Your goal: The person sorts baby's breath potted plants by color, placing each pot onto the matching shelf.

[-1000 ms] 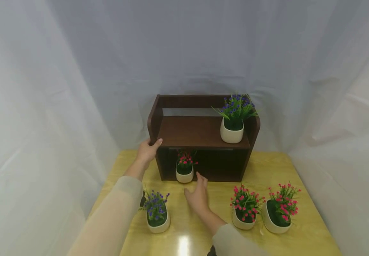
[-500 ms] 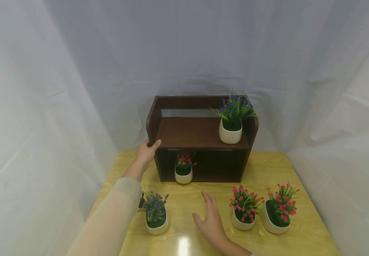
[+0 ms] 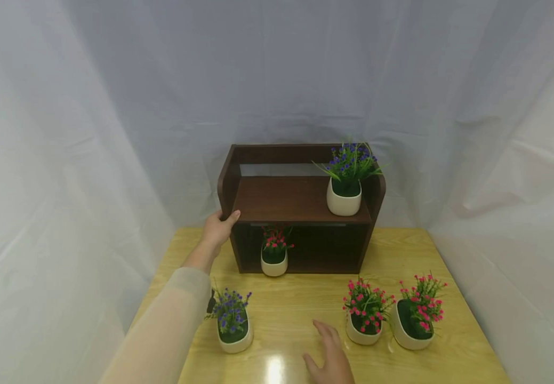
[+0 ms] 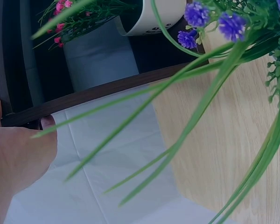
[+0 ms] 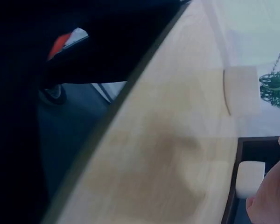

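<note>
While left hand (image 3: 215, 232) is gripping shelf edge (image 3: 227, 186), some fingers hiding behind, right hand (image 3: 331, 360), thumb apart from fingers, is hovering over open bench (image 3: 281, 306), cropped below.

Glossy wood-grain table (image 3: 281, 304), wooden shelf (image 3: 281, 197), smooth pots (image 3: 344, 205)

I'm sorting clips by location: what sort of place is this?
Probably a staged recording booth, though I can't be certain: pale sheeting hangs behind and at both sides of a wooden table, which bears a small dark shelf.
</note>
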Available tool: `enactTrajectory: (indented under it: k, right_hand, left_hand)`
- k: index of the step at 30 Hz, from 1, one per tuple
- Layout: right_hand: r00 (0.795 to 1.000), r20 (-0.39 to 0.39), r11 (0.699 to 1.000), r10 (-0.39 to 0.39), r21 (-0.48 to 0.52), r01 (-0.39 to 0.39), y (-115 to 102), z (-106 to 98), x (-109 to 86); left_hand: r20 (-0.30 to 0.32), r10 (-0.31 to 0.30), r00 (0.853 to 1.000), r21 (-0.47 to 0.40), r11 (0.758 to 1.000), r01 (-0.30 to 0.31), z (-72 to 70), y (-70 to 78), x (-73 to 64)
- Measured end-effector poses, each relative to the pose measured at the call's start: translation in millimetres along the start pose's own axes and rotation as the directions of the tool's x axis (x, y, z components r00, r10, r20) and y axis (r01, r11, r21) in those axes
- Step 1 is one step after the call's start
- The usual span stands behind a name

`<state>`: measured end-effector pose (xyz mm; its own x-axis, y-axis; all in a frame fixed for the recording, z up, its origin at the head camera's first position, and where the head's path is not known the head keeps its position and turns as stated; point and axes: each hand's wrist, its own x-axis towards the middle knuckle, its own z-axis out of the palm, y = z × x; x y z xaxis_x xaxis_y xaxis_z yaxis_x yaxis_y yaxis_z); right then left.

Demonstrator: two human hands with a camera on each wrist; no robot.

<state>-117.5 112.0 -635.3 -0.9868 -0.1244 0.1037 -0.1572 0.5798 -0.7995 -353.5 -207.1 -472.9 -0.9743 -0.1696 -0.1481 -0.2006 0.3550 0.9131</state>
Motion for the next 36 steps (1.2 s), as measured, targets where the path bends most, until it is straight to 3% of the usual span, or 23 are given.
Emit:
enactTrajectory:
  k: [10,15,18,21,24,26,29,31,36]
  right_hand:
    - [0.986,-0.045,0.986,0.161,0.040,-0.159,19.2,-24.0,-19.1]
    - [0.969,-0.177,0.984,0.173,-0.009,-0.177,34.4,-33.6,-27.3]
    - [0.938,-0.313,0.982,0.148,-0.064,-0.177,42.7,-34.4,-32.3]
    - [0.886,-0.438,0.973,0.155,-0.087,-0.213,48.8,-34.0,-35.0]
    - [0.840,-0.500,0.965,0.209,-0.037,-0.261,53.1,-37.7,-34.6]
    - [0.827,-0.500,0.960,0.255,0.026,-0.280,55.9,-42.6,-32.8]
    - [0.831,-0.462,0.949,0.310,0.099,-0.300,60.7,-51.7,-27.9]
    - [0.848,-0.414,0.943,0.332,0.110,-0.315,64.8,-57.1,-23.7]
    - [0.894,-0.308,0.936,0.326,-0.029,-0.351,76.8,-67.9,-13.1]
  left_hand:
    - [0.002,0.018,1.000,-0.003,1.000,-0.018,-1.4,4.1,-2.1]
    - [-0.006,0.014,1.000,-0.003,1.000,-0.014,-1.2,3.4,-2.2]
    - [-0.006,0.015,1.000,-0.011,1.000,-0.015,-1.2,3.4,-4.4]
    - [0.000,0.016,1.000,-0.014,1.000,-0.016,-1.0,4.0,-6.0]
    - [0.004,0.013,1.000,-0.017,1.000,-0.013,-1.0,4.4,-6.2]
    - [0.005,0.013,1.000,-0.018,1.000,-0.013,-1.2,4.2,-5.9]
    - [0.005,0.014,1.000,-0.020,1.000,-0.014,-1.7,4.1,-6.4]
    - [0.005,0.015,1.000,-0.022,1.000,-0.015,-1.8,4.5,-7.5]
    - [0.001,0.012,1.000,-0.019,1.000,-0.012,-0.9,4.7,-8.8]
